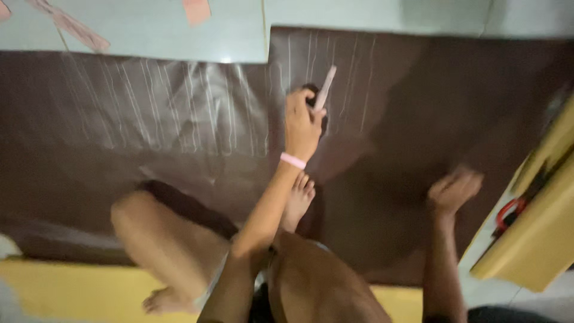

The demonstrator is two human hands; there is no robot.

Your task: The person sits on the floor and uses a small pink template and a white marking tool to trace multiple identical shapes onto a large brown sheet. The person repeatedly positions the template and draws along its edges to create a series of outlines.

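Note:
My left hand [302, 122], with a pink band on its wrist, is closed around a dark-handled tool with a pale narrow blade or strip [326, 87] that points up and away. It sits over a large brown sheet [418, 107] spread on the floor. The sheet is marked with several pale lines [197, 107]. My right hand [452, 190] is blurred, its fingers loosely curled, low over the brown sheet at the right and holding nothing that I can see.
My bent legs and bare feet [298, 200] rest on the sheet. A yellow board [538, 239] with a red-handled tool [508, 214] lies at the right. A yellow sheet [78, 293] lies along the bottom. Pale tiles [149, 30] with pink paper scraps [196, 11] are beyond the sheet.

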